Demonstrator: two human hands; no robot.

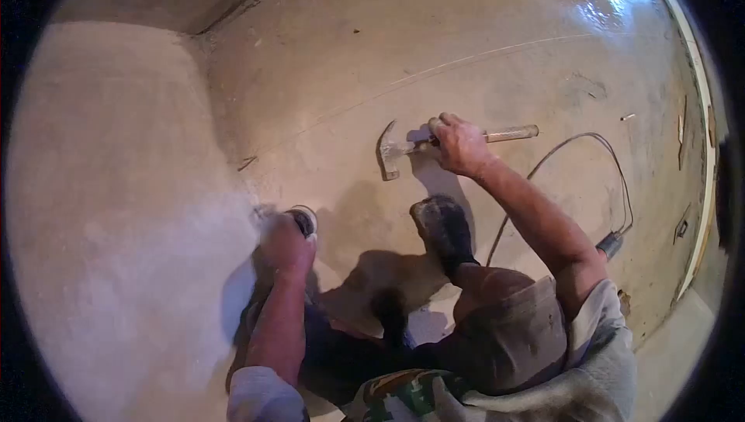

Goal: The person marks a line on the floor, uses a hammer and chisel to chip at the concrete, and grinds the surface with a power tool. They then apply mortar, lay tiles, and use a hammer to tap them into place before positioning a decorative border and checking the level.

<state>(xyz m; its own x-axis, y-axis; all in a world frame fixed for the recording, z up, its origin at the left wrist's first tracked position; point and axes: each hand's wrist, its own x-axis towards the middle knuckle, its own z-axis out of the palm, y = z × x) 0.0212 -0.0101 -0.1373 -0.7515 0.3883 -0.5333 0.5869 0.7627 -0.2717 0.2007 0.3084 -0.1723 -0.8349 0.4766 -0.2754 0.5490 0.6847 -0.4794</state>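
Note:
My right hand (459, 145) is closed around the handle of a claw hammer (508, 134), whose metal head points left, just above the floor or on it. At the lower left, my left hand (287, 245) is blurred and closed on a dark round object (301, 222) with a pale rim, close to the foot of the wall. What this object is cannot be made out. My left fingers are partly smeared by motion.
A plastered wall (116, 189) rises on the left. A dark cable (613, 160) loops over the floor (326, 57) at right, beside my knee. My shoe (444, 228) stands between the hands. Small scraps and a pale strip (705, 112) lie at the far right.

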